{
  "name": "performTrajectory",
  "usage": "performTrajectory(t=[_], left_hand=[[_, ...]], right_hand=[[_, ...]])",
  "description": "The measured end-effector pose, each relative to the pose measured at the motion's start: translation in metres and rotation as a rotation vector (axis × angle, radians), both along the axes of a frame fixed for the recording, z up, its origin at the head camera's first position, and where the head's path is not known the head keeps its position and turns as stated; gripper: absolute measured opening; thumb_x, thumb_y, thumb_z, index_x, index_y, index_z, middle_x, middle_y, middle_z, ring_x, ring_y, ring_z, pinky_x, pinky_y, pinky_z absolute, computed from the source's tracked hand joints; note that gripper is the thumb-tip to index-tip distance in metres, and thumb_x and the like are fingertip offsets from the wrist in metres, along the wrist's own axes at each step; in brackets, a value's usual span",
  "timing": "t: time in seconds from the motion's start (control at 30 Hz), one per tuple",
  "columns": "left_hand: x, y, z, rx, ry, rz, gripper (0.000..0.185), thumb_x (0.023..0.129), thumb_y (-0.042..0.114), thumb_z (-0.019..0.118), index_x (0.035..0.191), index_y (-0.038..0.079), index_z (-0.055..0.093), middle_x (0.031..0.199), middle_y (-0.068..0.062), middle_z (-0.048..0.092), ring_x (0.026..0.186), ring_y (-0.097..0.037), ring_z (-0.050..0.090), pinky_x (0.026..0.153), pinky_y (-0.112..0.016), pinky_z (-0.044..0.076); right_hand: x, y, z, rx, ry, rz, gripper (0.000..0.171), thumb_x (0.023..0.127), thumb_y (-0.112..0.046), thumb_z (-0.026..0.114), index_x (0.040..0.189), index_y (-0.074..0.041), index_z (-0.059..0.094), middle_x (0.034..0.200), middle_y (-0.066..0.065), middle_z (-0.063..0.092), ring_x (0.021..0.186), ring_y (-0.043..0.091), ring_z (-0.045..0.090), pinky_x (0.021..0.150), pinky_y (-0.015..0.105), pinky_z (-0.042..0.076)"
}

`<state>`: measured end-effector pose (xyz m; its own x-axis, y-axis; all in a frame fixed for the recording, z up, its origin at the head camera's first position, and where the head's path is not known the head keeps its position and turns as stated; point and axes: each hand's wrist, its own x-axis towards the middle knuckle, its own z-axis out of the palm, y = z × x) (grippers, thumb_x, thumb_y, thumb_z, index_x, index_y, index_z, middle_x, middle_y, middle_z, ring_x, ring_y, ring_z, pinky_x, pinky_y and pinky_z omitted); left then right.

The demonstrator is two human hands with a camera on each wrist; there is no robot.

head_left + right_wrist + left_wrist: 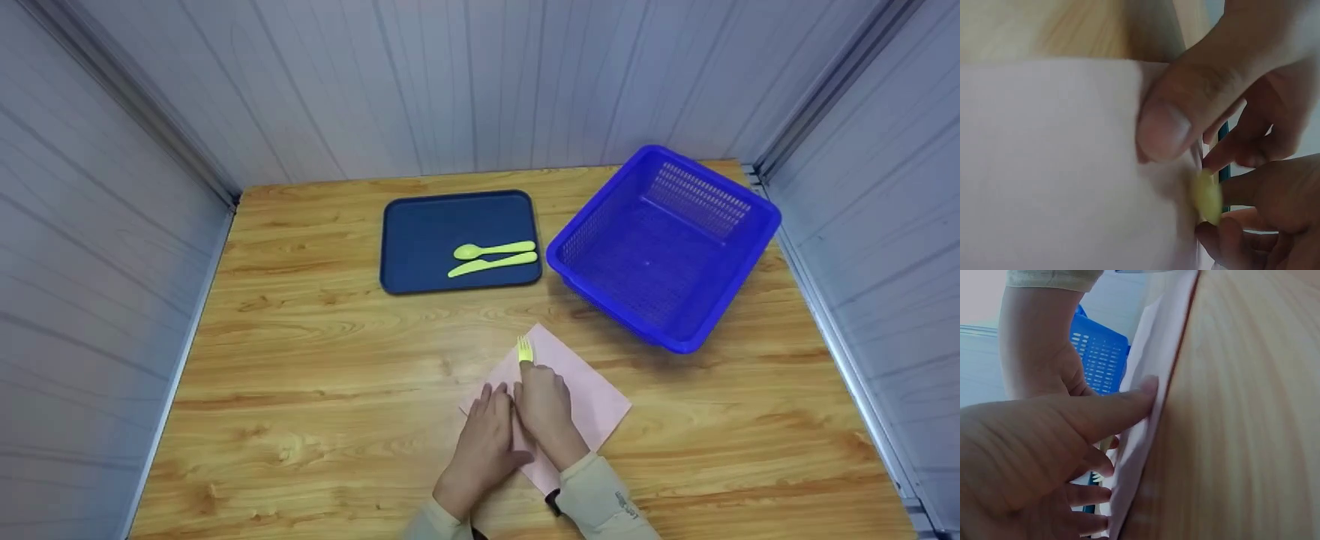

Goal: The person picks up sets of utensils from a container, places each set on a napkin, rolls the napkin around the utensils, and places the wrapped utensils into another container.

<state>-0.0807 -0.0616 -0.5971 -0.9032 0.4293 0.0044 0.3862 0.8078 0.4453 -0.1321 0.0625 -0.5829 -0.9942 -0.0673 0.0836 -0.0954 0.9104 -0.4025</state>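
A pink napkin (596, 405) lies turned cornerwise on the wooden table. My right hand (546, 401) grips a yellow fork (525, 349) over it, tines pointing to the far side. Most of the handle is covered by the fingers, but its yellow end (1207, 198) shows in the right wrist view. Close beside it, my left hand (486, 442) rests on the napkin's left part with fingers extended. In the left wrist view, the left thumb (1123, 408) lies along the napkin near its edge.
Beyond the napkin is a dark blue tray (420, 240), bearing a yellow spoon (506, 247) and a yellow knife (495, 263) side by side. A blue plastic basket (675, 341) stands at the far right. Pale panel walls (450, 90) enclose the table (300, 397) on three sides.
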Motion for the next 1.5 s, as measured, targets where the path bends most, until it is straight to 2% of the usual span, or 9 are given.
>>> performTrajectory(t=[0.13,0.27,0.5,0.8,1.1,1.27,1.33,1.4,1.5], left_hand=[[-0.001,0.000,-0.003,0.009,0.024,-0.004,0.099,0.070,0.042,0.085,0.138,-0.009,0.034,0.143,-0.026,0.041,0.135,-0.046,0.032,0.107,-0.055,0.032],[-0.002,-0.001,-0.003,-0.003,-0.004,0.006,0.100,0.071,0.045,0.083,0.141,-0.007,0.034,0.144,-0.026,0.039,0.136,-0.046,0.031,0.108,-0.055,0.031],[0.000,-0.003,-0.002,0.006,-0.050,0.021,0.100,0.072,0.044,0.083,0.144,-0.003,0.033,0.146,-0.024,0.038,0.137,-0.045,0.029,0.109,-0.056,0.029],[0.000,-0.005,-0.008,0.022,-0.034,0.019,0.100,0.070,0.045,0.084,0.144,-0.003,0.036,0.148,-0.019,0.038,0.139,-0.041,0.029,0.111,-0.052,0.028],[-0.001,-0.007,-0.008,0.064,0.030,0.013,0.099,0.068,0.043,0.086,0.142,-0.003,0.038,0.146,-0.019,0.041,0.137,-0.041,0.032,0.110,-0.051,0.029],[0.001,-0.007,-0.008,0.048,-0.022,0.025,0.100,0.070,0.044,0.084,0.145,-0.001,0.035,0.149,-0.018,0.037,0.139,-0.040,0.028,0.112,-0.051,0.026],[0.001,-0.006,-0.008,0.048,-0.039,0.022,0.101,0.070,0.044,0.084,0.146,0.000,0.035,0.150,-0.018,0.036,0.140,-0.040,0.027,0.112,-0.052,0.025],[0.002,-0.005,-0.009,0.042,-0.042,0.017,0.101,0.070,0.044,0.084,0.147,0.000,0.035,0.150,-0.018,0.036,0.140,-0.040,0.027,0.112,-0.051,0.025],[0.001,-0.005,-0.008,0.036,-0.032,0.008,0.100,0.070,0.043,0.084,0.146,0.000,0.037,0.150,-0.019,0.036,0.139,-0.041,0.027,0.112,-0.051,0.026]], right_hand=[[-0.002,-0.002,-0.002,0.001,-0.017,-0.023,0.017,0.081,-0.007,0.075,0.092,0.004,0.066,0.072,0.015,0.060,0.067,0.037,0.066,0.053,0.043,0.054],[-0.002,-0.005,-0.004,-0.011,-0.050,-0.015,0.022,0.084,-0.009,0.073,0.099,0.004,0.066,0.078,0.014,0.059,0.070,0.036,0.066,0.056,0.043,0.055],[0.004,-0.007,-0.007,-0.022,-0.066,0.015,0.021,0.085,-0.011,0.072,0.101,0.001,0.065,0.082,0.013,0.057,0.069,0.037,0.065,0.057,0.045,0.055],[0.008,-0.009,-0.004,0.067,-0.121,0.013,0.024,0.088,-0.016,0.068,0.107,-0.003,0.066,0.083,0.012,0.058,0.068,0.037,0.065,0.055,0.046,0.054],[0.010,-0.006,-0.006,-0.010,-0.018,0.031,0.021,0.086,-0.011,0.069,0.104,-0.002,0.064,0.079,0.012,0.057,0.063,0.037,0.064,0.050,0.044,0.053],[0.011,-0.002,0.002,0.015,-0.084,0.022,0.035,0.087,-0.015,0.070,0.120,-0.004,0.062,0.087,0.015,0.060,0.065,0.038,0.064,0.053,0.046,0.053],[0.007,0.003,0.012,0.035,-0.118,0.019,0.036,0.089,-0.015,0.067,0.124,-0.006,0.061,0.093,0.015,0.061,0.067,0.039,0.064,0.055,0.048,0.053],[-0.004,0.008,0.025,0.050,-0.124,0.021,0.034,0.091,-0.015,0.063,0.125,-0.007,0.062,0.100,0.016,0.062,0.072,0.040,0.064,0.059,0.051,0.053],[-0.037,0.013,0.039,0.032,-0.069,0.061,0.030,0.094,-0.016,0.060,0.121,-0.006,0.064,0.108,0.017,0.064,0.086,0.041,0.064,0.070,0.054,0.052]])
